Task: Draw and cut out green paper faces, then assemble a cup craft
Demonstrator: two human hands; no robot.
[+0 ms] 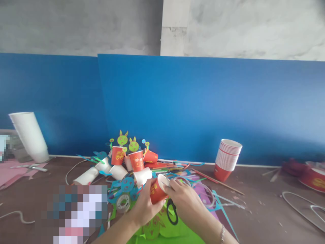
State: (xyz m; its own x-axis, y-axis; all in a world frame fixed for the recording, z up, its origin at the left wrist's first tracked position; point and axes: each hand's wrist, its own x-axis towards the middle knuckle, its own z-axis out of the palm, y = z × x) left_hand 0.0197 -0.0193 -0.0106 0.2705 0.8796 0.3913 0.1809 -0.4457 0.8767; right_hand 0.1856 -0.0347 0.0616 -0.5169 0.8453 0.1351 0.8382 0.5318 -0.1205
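Note:
A red paper cup (157,195) with gold print is tilted in my left hand (146,203), whose fingers wrap round its side. My right hand (181,193) is closed at the cup's rim, its fingertips against the opening. From under that hand projects the black handle loop of a pair of scissors (172,212); the fingers hide most of the blades. Beneath both hands lies green paper (167,232) with a drawn animal face (151,227). A roll of clear tape (123,202) is just left of my left wrist.
Two red cups with green rabbit heads (136,161) stand behind, among white cups (87,176), straws and blue cutouts. Stacked red-and-white cups (228,157) are at right, a tall white stack (30,137) at left. A blue panel (203,108) borders the brown table (264,217).

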